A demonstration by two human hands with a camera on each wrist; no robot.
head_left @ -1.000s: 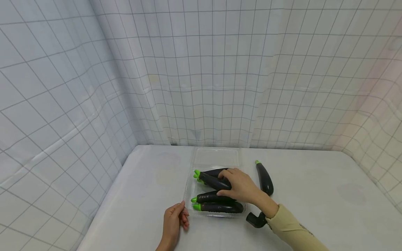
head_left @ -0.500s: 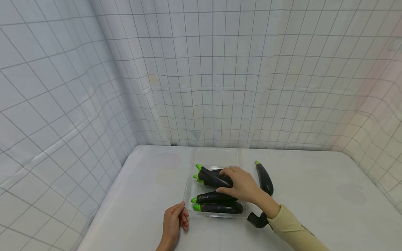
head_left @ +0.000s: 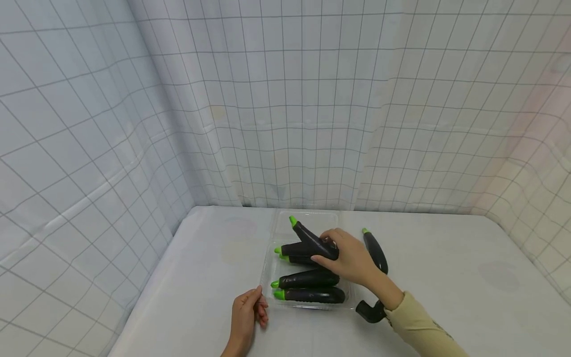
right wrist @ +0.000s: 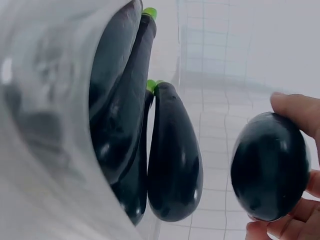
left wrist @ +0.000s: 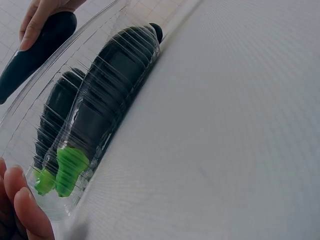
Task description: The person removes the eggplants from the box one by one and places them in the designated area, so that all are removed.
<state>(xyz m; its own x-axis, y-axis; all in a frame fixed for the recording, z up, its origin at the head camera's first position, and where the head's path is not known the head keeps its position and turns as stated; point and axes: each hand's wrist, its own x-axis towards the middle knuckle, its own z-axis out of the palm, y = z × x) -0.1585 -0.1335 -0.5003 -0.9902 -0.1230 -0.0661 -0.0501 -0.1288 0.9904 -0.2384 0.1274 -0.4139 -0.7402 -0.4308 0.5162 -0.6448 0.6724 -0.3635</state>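
My right hand [head_left: 354, 260] grips a dark eggplant [head_left: 312, 242] by its thick end, raised over a clear plastic container [head_left: 269, 272]. Its green stem end points up and away to the left. In the right wrist view the thick end of the gripped eggplant [right wrist: 270, 167] faces the camera, with thumb and fingers around it. Several more eggplants [head_left: 309, 296] lie side by side in the container, stems to the left. My left hand [head_left: 245, 315] rests at the container's near left corner, thumb tip at the rim and fingers loosely curled. Its fingertips [left wrist: 31, 210] show beside the clear wall.
The container's clear lid [head_left: 308, 221] lies folded back on the far side. Another eggplant [head_left: 375, 250] lies on the white table [head_left: 455, 267] to the right. A bent black object [head_left: 371, 311] sits partly behind the right forearm. Gridded white curtains [head_left: 285, 124] surround the table.
My right hand has lifted the eggplant from the others in the container and moved it up and slightly right, its stem end swinging away. The left hand has stayed in place.
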